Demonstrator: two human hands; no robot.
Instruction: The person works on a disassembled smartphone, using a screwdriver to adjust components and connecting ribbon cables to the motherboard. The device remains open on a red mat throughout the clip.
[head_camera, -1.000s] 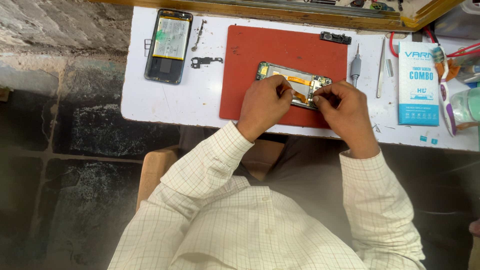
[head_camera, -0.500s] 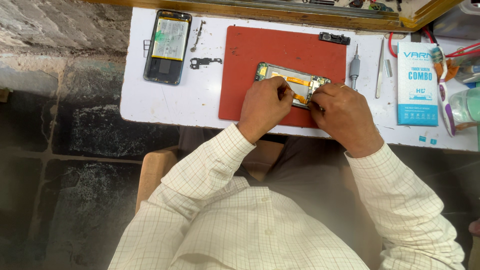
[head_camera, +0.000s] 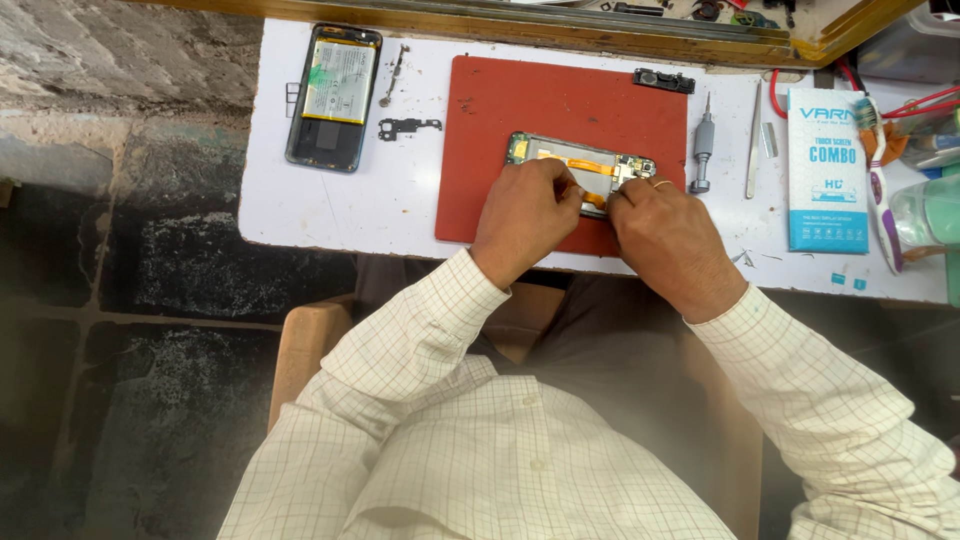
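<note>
An opened phone frame (head_camera: 560, 155) with an orange flex cable lies on a red work mat (head_camera: 560, 100) on a white table (head_camera: 330, 210). My left hand (head_camera: 525, 215) rests on the frame's near edge, fingers curled and pressing on it. My right hand (head_camera: 670, 235), a ring on one finger, pinches at the frame's right end near the circuit board (head_camera: 632, 165). Both hands cover the near half of the frame, and what the right fingertips hold is hidden.
A second opened phone with its battery showing (head_camera: 335, 95) lies at the far left, a small metal bracket (head_camera: 408, 126) beside it. Right of the mat lie a grey screwdriver (head_camera: 702, 150), tweezers (head_camera: 752, 150), a blue and white box (head_camera: 825, 170) and a toothbrush (head_camera: 878, 180).
My right hand has shifted slightly left and nearer along the frame's right end. The left hand stays pressed on the frame.
</note>
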